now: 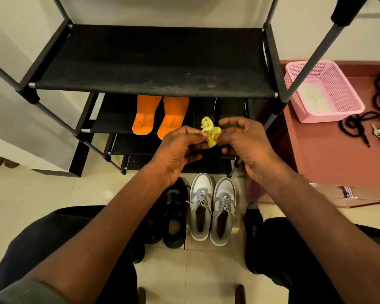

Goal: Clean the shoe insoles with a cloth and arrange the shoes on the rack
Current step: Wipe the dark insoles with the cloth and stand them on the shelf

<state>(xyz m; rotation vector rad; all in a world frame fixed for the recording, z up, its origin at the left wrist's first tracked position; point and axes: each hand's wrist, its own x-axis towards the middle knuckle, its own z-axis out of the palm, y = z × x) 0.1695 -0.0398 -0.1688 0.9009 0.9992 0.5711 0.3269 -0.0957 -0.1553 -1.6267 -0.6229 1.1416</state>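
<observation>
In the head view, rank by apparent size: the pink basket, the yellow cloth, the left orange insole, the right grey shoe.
1. pink basket
2. right grey shoe, though it lies nearer the camera, so the gap to the insole is unsure
3. left orange insole, partly hidden by the shelf
4. yellow cloth, bunched between both hands

insoles (160,116) on rack (154,84) shelf, shoes (212,207) before rack
</observation>
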